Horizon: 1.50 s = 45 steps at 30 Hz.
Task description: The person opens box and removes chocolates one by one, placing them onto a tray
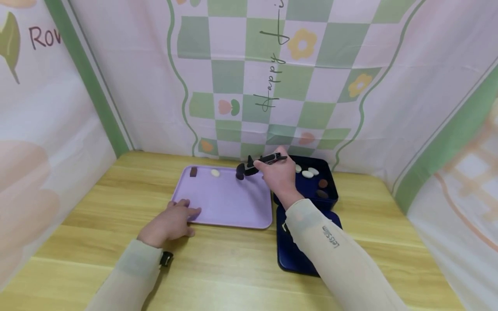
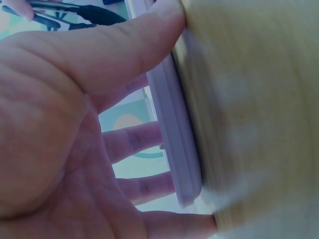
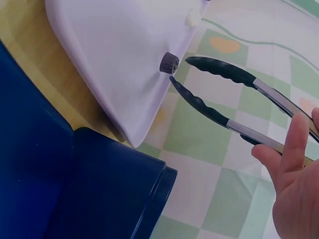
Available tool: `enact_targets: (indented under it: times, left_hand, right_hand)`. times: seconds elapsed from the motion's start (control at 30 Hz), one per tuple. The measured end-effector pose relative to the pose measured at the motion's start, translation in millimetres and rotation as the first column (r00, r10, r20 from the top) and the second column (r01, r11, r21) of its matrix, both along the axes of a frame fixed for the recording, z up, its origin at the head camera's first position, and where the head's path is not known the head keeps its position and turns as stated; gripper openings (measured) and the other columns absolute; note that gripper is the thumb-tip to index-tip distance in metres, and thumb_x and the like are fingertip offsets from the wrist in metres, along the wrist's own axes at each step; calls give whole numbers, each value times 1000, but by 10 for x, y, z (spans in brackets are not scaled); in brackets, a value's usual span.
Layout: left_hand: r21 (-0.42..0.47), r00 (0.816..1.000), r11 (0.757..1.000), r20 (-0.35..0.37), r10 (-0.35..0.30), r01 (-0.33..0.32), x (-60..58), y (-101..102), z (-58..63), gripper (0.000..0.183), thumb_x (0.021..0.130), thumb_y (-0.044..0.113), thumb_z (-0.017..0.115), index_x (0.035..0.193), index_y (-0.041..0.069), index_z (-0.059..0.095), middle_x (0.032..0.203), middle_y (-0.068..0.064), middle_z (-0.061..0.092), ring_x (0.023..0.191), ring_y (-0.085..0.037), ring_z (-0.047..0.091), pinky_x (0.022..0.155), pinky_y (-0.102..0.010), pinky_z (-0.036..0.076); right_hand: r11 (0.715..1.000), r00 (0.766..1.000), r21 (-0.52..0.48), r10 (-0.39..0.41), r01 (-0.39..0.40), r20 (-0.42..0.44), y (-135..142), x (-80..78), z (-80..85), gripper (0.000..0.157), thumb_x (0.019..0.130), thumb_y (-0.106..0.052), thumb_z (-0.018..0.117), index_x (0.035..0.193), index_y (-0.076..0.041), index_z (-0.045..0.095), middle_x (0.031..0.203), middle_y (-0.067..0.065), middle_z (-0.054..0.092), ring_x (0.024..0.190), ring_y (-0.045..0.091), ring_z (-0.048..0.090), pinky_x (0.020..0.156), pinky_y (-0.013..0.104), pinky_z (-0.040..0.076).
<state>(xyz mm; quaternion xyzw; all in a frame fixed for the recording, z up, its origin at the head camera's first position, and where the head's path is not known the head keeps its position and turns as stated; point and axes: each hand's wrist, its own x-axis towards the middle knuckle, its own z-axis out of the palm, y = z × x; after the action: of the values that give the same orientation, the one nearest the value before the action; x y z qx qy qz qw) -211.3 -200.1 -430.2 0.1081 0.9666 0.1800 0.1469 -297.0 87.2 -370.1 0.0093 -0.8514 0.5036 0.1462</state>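
My right hand (image 1: 281, 175) holds metal tongs (image 3: 241, 124) with black wavy tips, above the far right part of the lilac tray (image 1: 225, 207). In the right wrist view, the tips stand apart close to a dark ridged piece (image 3: 169, 63) near the tray's rim. My left hand (image 1: 173, 221) rests at the tray's near left corner, fingers spread over the rim and thumb along its front side. Along the tray's far side lie a brown rectangular piece (image 1: 193, 172) and a white oval piece (image 1: 215, 172).
To the tray's right stands a dark blue hinged box (image 1: 330, 190), its lid (image 1: 297, 259) folded down toward me. White oval pieces (image 1: 308, 174) and round brown pieces (image 1: 323, 183) lie inside it. A patterned cloth (image 1: 256, 77) hangs behind the wooden table (image 1: 229, 268).
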Motion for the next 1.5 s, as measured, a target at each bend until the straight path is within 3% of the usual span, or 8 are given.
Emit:
enact_targets:
  times: [0.57,0.73,0.93,1.13,1.37,1.5]
  left_hand:
    - [-5,1000,1000,-15,-16,16,9,25,13,61,86,17,78,143,15,56,155,-26,31,137,-60,21,106,-70,24]
    - [2,1000,1000,-9,-15,15,8,28,2,61,87,18,78,144,16,56,155,-26,31,137,-59,21,106,-71,26]
    - [1,1000,1000,-8,-2,2,19,-1,1,61,87,18,78,144,16,56,156,-26,30,139,-58,20,105,-72,26]
    - [1,1000,1000,-16,-4,4,20,-14,5,61,87,19,78,143,16,56,156,-26,30,138,-58,20,104,-72,26]
    - [0,999,1000,-32,-19,19,32,-12,9,61,86,18,79,143,14,56,154,-27,31,137,-59,21,104,-72,26]
    - [4,999,1000,-29,-18,18,24,10,3,61,86,18,78,143,15,57,154,-27,31,137,-59,21,105,-72,26]
  right_hand:
    - [1000,1000,6,18,-18,23,-25,32,29,40,85,-29,81,93,-10,47,87,5,64,68,21,65,60,38,56]
    - [1000,1000,-14,16,-17,-27,72,44,48,44,82,-34,83,95,-9,49,85,6,65,66,20,66,61,38,57]
    - [996,993,-75,39,-48,-116,268,51,191,42,82,-31,84,99,-8,54,94,7,68,67,28,67,63,38,58]
    - [995,993,-97,1,-12,-122,526,81,413,55,81,-31,85,121,-6,56,106,6,68,66,25,68,58,34,59]
    - [989,987,-128,-85,68,-136,884,108,505,53,78,-32,87,93,-4,45,103,10,70,60,17,68,58,33,59]
    - [992,986,-76,-111,102,-123,1139,161,518,52,80,-34,86,94,-6,44,101,13,68,61,16,69,61,34,60]
